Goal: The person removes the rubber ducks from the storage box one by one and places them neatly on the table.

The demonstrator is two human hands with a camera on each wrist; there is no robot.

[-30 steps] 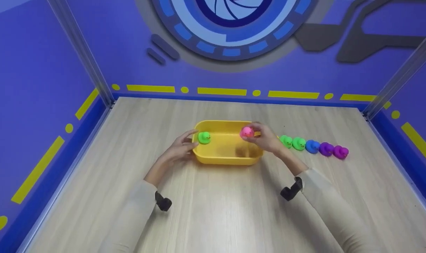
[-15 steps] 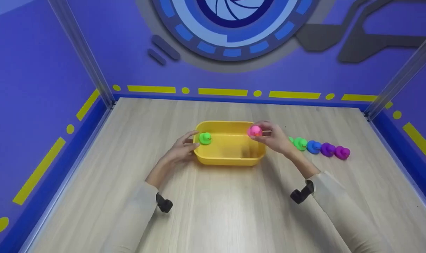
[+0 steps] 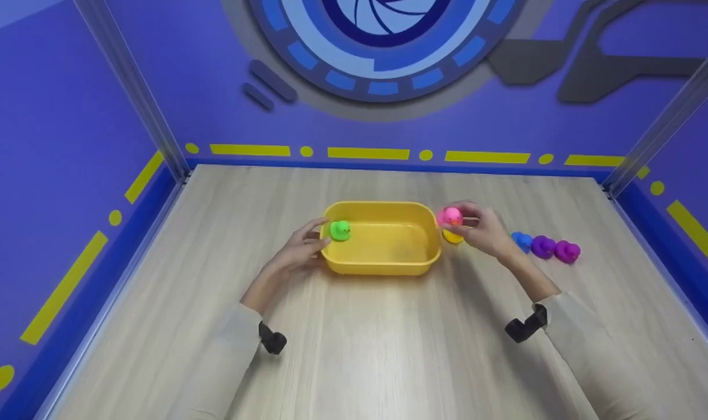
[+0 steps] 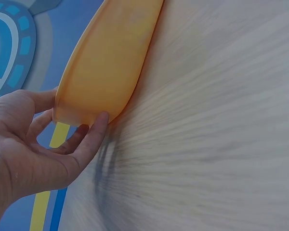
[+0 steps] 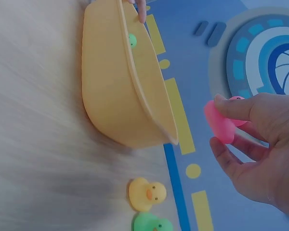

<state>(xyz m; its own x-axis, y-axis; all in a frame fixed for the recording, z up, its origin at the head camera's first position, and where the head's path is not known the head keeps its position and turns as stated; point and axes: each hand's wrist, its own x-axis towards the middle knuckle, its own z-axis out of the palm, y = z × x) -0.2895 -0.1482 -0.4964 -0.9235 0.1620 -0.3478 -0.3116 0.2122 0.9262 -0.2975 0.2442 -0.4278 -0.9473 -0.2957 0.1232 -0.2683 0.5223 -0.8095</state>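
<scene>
My right hand (image 3: 485,230) pinches a pink rubber duck (image 3: 452,216) between thumb and fingertips, held up just past the right end of the yellow tub (image 3: 383,269). In the right wrist view the pink duck (image 5: 220,122) hangs above the level of the rim. A yellow duck (image 5: 145,193) stands on the table below it, partly covered by the hand in the head view. My left hand (image 3: 300,245) holds the tub's left end, its fingers over the rim and against the end wall (image 4: 86,103). Inside the tub, at that end, sits a green duck (image 3: 340,230).
Right of the tub a row of ducks runs along the table: a green duck (image 5: 151,223), a blue duck (image 3: 522,241), a purple duck (image 3: 543,247) and a magenta duck (image 3: 567,251). Blue-purple panels (image 3: 354,128) wall in the wooden table (image 3: 354,350).
My right hand has carried the pink duck rightward, from over the inside of the tub to beyond its right end, now covering the green ducks of the row. My left hand has stayed put.
</scene>
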